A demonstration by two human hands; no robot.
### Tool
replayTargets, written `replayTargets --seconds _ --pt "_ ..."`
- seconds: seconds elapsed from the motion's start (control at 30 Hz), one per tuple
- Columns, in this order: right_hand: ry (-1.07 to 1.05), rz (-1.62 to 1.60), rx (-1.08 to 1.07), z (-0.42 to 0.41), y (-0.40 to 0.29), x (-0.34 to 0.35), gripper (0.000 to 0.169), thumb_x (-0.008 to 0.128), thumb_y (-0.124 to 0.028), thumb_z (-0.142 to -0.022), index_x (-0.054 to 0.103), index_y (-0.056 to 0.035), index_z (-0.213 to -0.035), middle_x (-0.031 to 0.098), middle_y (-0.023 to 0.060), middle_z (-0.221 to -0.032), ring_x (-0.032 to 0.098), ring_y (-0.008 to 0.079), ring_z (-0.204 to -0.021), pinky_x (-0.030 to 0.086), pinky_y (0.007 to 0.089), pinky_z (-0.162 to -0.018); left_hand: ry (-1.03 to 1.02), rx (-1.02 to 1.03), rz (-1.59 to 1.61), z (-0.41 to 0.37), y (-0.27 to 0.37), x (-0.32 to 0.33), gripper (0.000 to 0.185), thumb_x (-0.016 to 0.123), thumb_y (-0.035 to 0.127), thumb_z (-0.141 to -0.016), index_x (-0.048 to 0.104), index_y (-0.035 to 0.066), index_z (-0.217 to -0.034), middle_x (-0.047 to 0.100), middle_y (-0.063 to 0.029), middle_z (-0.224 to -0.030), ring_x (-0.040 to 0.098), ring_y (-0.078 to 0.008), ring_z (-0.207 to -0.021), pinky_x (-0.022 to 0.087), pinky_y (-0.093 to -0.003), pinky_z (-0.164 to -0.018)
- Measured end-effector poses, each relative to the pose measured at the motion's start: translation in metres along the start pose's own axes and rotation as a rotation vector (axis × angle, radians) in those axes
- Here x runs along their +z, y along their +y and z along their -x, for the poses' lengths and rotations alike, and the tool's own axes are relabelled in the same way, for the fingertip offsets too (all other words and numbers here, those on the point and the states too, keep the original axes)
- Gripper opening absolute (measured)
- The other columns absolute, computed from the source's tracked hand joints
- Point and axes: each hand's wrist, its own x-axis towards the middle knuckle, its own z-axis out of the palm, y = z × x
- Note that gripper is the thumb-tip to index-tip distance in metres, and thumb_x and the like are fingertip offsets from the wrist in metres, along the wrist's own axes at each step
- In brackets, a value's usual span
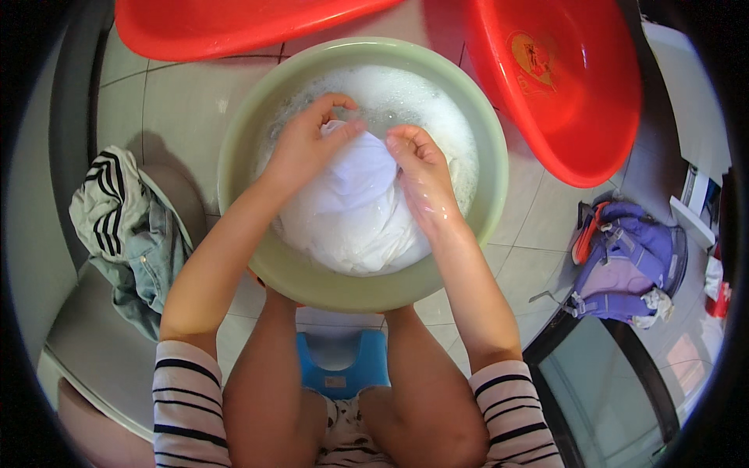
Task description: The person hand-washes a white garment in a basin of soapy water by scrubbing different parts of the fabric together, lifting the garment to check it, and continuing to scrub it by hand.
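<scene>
A round pale green plastic basin stands on the floor before me, with sudsy water in it. White wet cloth is bunched in its middle and rises above the suds. My left hand is at the upper left of the cloth, thumb and fingers spread apart; whether it grips an edge is unclear. At the cloth's right edge is my right hand, wet, with fingers curled and thumb against the forefinger. Whether cloth is pinched there cannot be told.
Two red plastic tubs, one at the top left and one at the upper right, lie beyond the basin. Clothes hang over a container at left. A purple backpack lies on the tiles at right. A blue stool is beneath me.
</scene>
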Motion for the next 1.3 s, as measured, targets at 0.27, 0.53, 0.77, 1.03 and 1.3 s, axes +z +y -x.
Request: replayTargets --seconds 0.27,0.53,0.77,1.03,1.3 --pt "0.167 0.284 0.104 -0.033 0.043 -0.003 0.022 0.065 -0.015 -0.082 0.058 -0.0020 -0.097 0.054 -0.0006 -0.079 0.046 0.0094 -0.067 0.039 0.0238 -0.057 -0.071 -0.247 -0.200 -0.007 -0.042 0.015 0.023 0.062 0.020 -0.081 0.062 0.006 -0.099 0.065 -0.0133 -0.086 0.063 -0.0252 -0.068 0.049 -0.0360 -0.063" --pt "0.209 -0.362 0.166 0.013 0.003 0.048 0.036 0.057 -0.038 -0.088 0.057 -0.0022 -0.093 0.055 0.0031 -0.081 0.048 0.0095 -0.070 0.039 0.0271 -0.057 0.013 0.536 -0.301 0.029 0.031 0.025 0.014 0.060 0.019 -0.083 0.058 0.006 -0.078 0.057 -0.0131 -0.067 0.055 -0.0307 -0.057 0.044 -0.0355 -0.052" --pt "0.059 -0.211 0.287 0.021 0.003 0.031 0.037 0.049 -0.035 -0.093 0.061 -0.0024 -0.081 0.055 0.0042 -0.072 0.052 0.0114 -0.068 0.042 0.0279 -0.062 0.067 0.575 -0.316 0.037 0.035 0.026 0.014 0.061 0.019 -0.080 0.059 0.008 -0.072 0.055 -0.0111 -0.062 0.055 -0.0293 -0.053 0.043 -0.0368 -0.047" --pt "-0.164 -0.717 0.410 0.045 -0.066 0.013 0.044 0.040 -0.039 -0.096 0.052 0.0000 -0.114 0.059 0.0127 -0.110 0.057 0.0250 -0.104 0.044 0.0392 -0.093 -0.119 0.244 -0.003 0.040 0.020 -0.009 0.054 0.068 0.018 -0.073 0.047 0.005 -0.121 0.054 -0.0153 -0.113 0.049 -0.0319 -0.107 0.039 -0.0405 -0.092" --pt "-0.214 -0.400 0.030 0.050 -0.067 0.000 0.041 0.043 -0.032 -0.095 0.046 -0.0036 -0.124 0.054 0.0130 -0.119 0.051 0.0262 -0.113 0.038 0.0383 -0.099 -0.248 0.018 0.153 0.075 0.024 -0.018 0.029 0.062 0.017 -0.085 0.057 0.001 -0.109 0.060 -0.0087 -0.098 0.056 -0.0187 -0.093 0.043 -0.0291 -0.084"
